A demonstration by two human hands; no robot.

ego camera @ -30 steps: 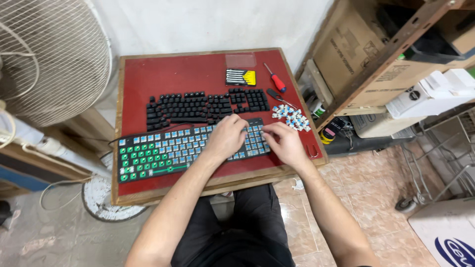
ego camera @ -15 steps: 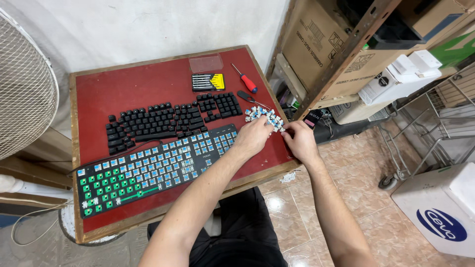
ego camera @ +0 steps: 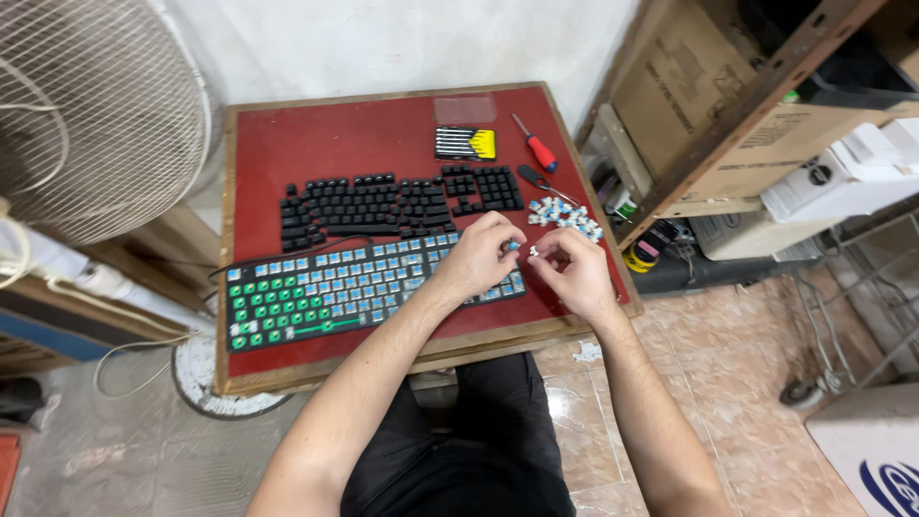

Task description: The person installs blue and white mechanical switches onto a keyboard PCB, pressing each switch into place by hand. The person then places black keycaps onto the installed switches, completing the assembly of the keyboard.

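A bare keyboard [ego camera: 364, 287] with blue switches and a green-lit left end lies near the front of a red-topped table [ego camera: 335, 144]. My left hand [ego camera: 479, 258] hovers over its right end and pinches a small blue switch [ego camera: 513, 248]. My right hand [ego camera: 572, 271] is close beside it, fingertips pinching a small white piece [ego camera: 534, 252]. The two hands almost touch. Behind them lies a pile of loose blue-and-white switches [ego camera: 567, 214]. Rows of black keycaps [ego camera: 397, 199] lie laid out behind the keyboard.
A yellow-and-black bit set [ego camera: 466, 144], a red-handled screwdriver [ego camera: 534, 146] and a dark tool [ego camera: 536, 179] lie at the table's back right. A white fan [ego camera: 86, 115] stands to the left. Shelving with cardboard boxes [ego camera: 728, 105] stands to the right.
My hands came back from the switch pile to the keyboard's right end, each now pinching a small piece. The camera view shifted and moved closer.
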